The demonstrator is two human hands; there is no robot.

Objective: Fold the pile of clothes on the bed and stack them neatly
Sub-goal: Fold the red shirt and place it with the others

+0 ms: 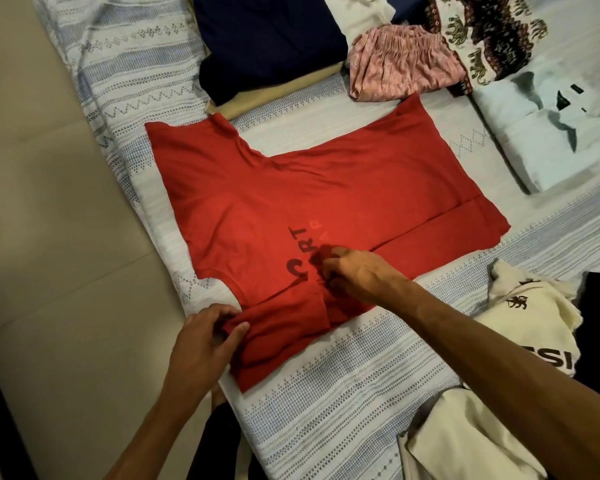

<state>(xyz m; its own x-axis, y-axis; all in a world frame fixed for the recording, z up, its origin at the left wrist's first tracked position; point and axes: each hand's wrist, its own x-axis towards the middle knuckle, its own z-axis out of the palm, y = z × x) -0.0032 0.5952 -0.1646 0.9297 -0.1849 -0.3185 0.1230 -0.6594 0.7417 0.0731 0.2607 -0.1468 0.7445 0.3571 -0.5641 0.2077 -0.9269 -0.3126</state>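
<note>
A red T-shirt (326,188) with dark letters lies spread flat across the middle of the bed, partly folded along its near side. My left hand (205,337) grips the bunched near sleeve at the shirt's lower left corner. Over the printed letters, my right hand (354,275) pinches the folded-over fabric edge. A folded navy garment (264,39) sits on a tan one (274,95) at the far edge. A folded pale blue printed shirt (551,129) lies at the right.
Pink shorts (402,64) and an elephant-print cloth (478,39) lie behind the red shirt. Unfolded cream clothes (530,317) with black print and a beige piece (465,441) are piled at the near right. The patterned bedspread (343,393) ends at a beige floor (49,237) on the left.
</note>
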